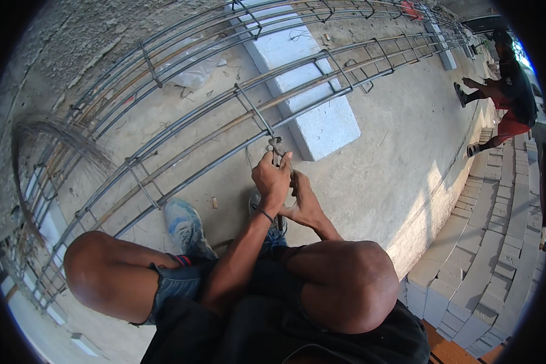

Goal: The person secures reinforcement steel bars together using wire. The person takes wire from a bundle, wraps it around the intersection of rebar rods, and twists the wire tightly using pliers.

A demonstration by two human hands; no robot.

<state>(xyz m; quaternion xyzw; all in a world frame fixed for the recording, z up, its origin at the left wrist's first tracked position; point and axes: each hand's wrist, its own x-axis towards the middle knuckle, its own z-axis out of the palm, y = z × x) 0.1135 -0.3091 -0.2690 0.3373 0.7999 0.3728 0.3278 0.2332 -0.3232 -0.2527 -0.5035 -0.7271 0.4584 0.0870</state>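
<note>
Beside the rebar cage (224,162), pliers (276,144) aimed away from the body

Their long axis runs nearly straight up the view, head close by a stirrup (253,109) corner; contact is unclear. The left hand (271,181) grips them near the head, the right hand (304,199) grasps lower down. Beyond, a white block (333,130) lies under the cage; grey blocks (476,242) stand far right
</note>
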